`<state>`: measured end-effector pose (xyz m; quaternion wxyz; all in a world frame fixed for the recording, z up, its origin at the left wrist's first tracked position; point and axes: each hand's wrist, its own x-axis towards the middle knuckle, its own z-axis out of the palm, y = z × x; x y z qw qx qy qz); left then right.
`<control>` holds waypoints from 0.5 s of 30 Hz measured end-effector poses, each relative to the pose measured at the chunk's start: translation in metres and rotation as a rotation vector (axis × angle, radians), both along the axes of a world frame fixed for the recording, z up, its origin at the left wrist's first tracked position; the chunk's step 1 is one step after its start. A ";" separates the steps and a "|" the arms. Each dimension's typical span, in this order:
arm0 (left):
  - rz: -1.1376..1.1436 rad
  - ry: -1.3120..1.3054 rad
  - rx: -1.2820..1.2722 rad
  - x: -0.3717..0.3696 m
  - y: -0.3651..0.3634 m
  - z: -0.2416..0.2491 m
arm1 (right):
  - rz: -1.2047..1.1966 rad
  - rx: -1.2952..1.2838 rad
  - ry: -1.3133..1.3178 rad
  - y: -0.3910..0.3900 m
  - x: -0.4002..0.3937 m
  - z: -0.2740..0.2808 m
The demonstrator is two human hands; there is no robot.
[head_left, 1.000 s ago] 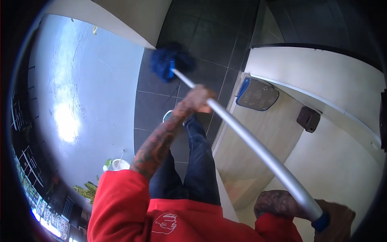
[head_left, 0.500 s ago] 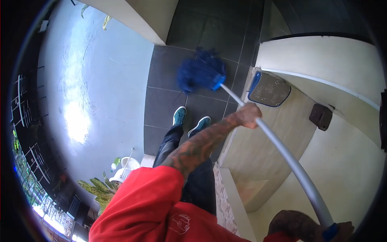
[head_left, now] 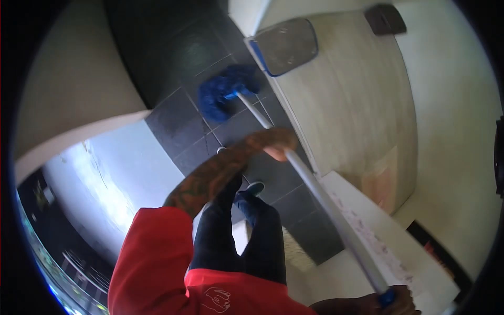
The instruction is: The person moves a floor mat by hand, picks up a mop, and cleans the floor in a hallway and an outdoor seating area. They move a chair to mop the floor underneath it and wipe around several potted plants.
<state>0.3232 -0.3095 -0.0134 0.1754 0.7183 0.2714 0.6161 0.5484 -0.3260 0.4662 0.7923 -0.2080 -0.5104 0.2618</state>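
Observation:
A mop with a blue, shaggy head (head_left: pixel 214 100) rests on the dark tiled floor (head_left: pixel 186 50). Its long silver handle (head_left: pixel 336 212) slants down to the right across the view. Partway along the handle, my left hand (head_left: pixel 279 143) is wrapped round it, slightly blurred by motion. My right hand (head_left: pixel 403 300) holds the handle's end beside its blue cap (head_left: pixel 386 298), low at the right edge. My shoes stand on the tiles between the mop and me, partly hidden by the left forearm.
Right of the tiles lies a raised pale surface (head_left: pixel 352 79) with a blue-edged grey mat (head_left: pixel 287 46) and a dark brown object (head_left: pixel 386 19). A beige wall (head_left: pixel 68 79) stands on the left. Beyond it shows a shiny light floor (head_left: pixel 113 184).
The view has turned and moved, bringing the mat and raised surface further up. The mop head now lies nearer the raised edge. Both hands keep hold of the handle; my feet have shifted.

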 end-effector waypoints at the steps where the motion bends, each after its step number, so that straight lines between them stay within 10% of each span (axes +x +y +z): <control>1: -0.123 0.502 -0.436 -0.010 0.002 0.004 | 0.567 -0.176 0.061 -0.015 0.010 -0.024; 3: -0.190 0.420 -0.427 -0.033 0.016 -0.033 | 0.188 -0.409 -0.305 -0.045 0.097 -0.076; 4: -0.135 0.857 -0.643 -0.039 0.027 -0.033 | 0.281 -0.424 -0.020 -0.039 0.076 -0.109; 8: 0.019 1.104 -0.658 -0.003 0.008 -0.042 | 0.373 -0.573 0.141 -0.079 0.114 -0.157; 15: -0.272 0.720 -0.637 0.237 -0.037 -0.004 | 0.696 -0.436 -0.071 -0.121 0.340 -0.033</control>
